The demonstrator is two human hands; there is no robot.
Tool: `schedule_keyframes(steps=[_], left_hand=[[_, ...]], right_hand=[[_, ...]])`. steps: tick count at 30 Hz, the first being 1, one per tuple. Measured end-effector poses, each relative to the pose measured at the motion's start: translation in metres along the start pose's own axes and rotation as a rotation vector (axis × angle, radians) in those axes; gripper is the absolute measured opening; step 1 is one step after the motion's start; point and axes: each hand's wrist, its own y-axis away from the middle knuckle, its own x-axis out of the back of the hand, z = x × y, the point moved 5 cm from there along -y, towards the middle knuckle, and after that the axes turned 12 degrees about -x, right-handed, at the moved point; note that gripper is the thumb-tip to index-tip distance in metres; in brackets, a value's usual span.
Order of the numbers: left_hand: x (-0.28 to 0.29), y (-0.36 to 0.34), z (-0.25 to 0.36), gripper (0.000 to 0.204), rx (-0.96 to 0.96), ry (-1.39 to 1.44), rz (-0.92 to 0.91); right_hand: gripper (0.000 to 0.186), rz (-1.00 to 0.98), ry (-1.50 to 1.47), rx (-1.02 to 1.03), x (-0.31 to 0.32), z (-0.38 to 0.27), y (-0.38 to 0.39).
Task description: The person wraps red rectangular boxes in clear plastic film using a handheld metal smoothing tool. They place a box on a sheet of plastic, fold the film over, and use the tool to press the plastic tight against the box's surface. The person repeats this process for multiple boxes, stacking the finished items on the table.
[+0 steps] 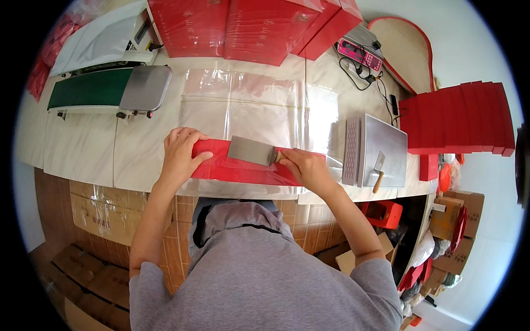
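My left hand (181, 154) grips the left end of a long red box (215, 172) lying on clear plastic film (243, 99) at the table's front edge, its thumb on the top face. My right hand (302, 171) holds the short handle of a wide steel scraper (250, 149), whose flat blade lies over the middle of the box, angled slightly down toward the right. Whether the blade presses on the box I cannot tell. A second scraper (379, 168) with a wooden handle rests on a flat metal-topped device (390, 143) to the right of my right hand.
Red boxes (259, 27) line the back of the marble-patterned table (143, 154), and more (452, 116) stand at the right. A machine with a green belt (88, 88) is at the left. A pink power strip (359, 54) with cables lies behind. Cardboard cartons (105, 209) sit below.
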Motion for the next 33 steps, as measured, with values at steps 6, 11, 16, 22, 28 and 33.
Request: schedule_keyframes(steps=[6, 11, 16, 22, 28, 33], left_hand=[[-0.001, 0.0, 0.0, 0.036, -0.02, 0.003, 0.023], [-0.002, 0.001, -0.003, 0.036, -0.009, 0.004, 0.021], [-0.004, 0.001, -0.004, 0.035, -0.026, -0.004, 0.02], [-0.001, 0.0, -0.002, 0.035, -0.039, -0.005, 0.032], [-0.004, 0.001, -0.003, 0.036, -0.052, -0.002, 0.037], [-0.006, 0.0, -0.006, 0.038, -0.075, 0.02, 0.015]], right_hand=[[0.018, 0.001, 0.003, -0.053, 0.001, 0.003, -0.003], [0.018, 0.061, 0.003, -0.117, 0.001, 0.008, 0.004], [0.018, 0.124, 0.013, -0.226, 0.006, 0.017, 0.016], [0.02, 0.204, -0.059, -0.453, 0.007, 0.029, 0.04], [0.021, 0.054, -0.281, -0.773, -0.031, -0.045, 0.084], [0.022, 0.106, -0.052, -0.723, -0.069, -0.072, 0.096]])
